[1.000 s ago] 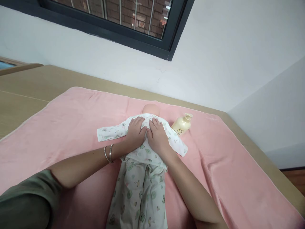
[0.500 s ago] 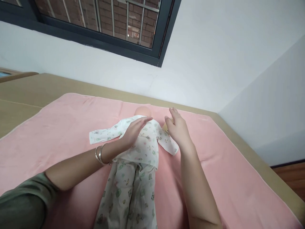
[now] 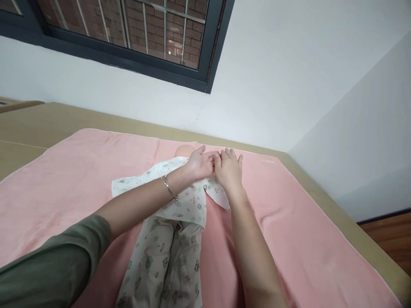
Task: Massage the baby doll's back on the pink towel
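Doll's head: mostly hidden behind the left hand.
Doll's legs: cut off by the bottom edge.
Right hand: palm side hidden; whatever lies beneath cannot be told.
Right sleeve: partly covered by the forearm.
Window: cropped at top.

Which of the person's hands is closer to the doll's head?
Left. The left hand lies right beside the doll's head, at its neck. The right hand sits farther right, beyond the left fingers.
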A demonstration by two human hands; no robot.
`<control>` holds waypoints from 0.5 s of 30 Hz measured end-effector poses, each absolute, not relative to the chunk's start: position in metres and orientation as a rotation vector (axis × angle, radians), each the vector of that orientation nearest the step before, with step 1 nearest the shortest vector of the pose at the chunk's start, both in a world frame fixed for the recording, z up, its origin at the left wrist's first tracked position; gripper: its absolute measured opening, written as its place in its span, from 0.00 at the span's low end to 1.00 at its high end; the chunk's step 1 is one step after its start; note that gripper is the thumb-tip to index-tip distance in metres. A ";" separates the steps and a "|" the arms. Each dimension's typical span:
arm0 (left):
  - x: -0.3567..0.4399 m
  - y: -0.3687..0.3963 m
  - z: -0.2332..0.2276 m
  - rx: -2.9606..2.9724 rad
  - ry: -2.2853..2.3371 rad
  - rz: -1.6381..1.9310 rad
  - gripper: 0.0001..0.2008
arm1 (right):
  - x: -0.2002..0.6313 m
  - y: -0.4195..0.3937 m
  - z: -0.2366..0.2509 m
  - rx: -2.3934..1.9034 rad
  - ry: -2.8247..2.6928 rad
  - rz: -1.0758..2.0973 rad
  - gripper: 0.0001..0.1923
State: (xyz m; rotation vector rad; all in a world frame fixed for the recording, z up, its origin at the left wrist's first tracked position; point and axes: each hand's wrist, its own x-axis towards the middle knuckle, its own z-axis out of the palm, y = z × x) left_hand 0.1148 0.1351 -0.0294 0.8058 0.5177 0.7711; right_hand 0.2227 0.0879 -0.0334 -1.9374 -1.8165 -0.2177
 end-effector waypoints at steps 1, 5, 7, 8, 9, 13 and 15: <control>0.111 0.130 -0.030 0.721 0.497 0.763 0.34 | 0.224 0.088 -0.033 -1.947 -1.827 -0.214 0.28; 0.081 0.105 -0.030 0.536 0.451 0.710 0.31 | 0.232 0.088 -0.030 -1.951 -1.877 -0.225 0.29; 0.064 0.091 -0.030 0.516 0.446 0.672 0.33 | 0.230 0.085 -0.026 -1.909 -1.890 -0.232 0.29; 0.057 0.084 -0.030 0.514 0.449 0.664 0.34 | 0.227 0.082 -0.023 -1.869 -1.894 -0.225 0.29; 0.050 0.077 -0.029 0.515 0.450 0.664 0.34 | 0.220 0.077 -0.021 -1.818 -1.902 -0.205 0.29; 0.024 0.056 -0.020 0.559 0.348 0.686 0.31 | 0.173 0.048 -0.017 -1.624 -1.982 -0.108 0.28; 0.009 0.048 -0.013 0.601 0.219 0.653 0.32 | 0.144 0.030 -0.020 -1.625 -1.939 -0.223 0.28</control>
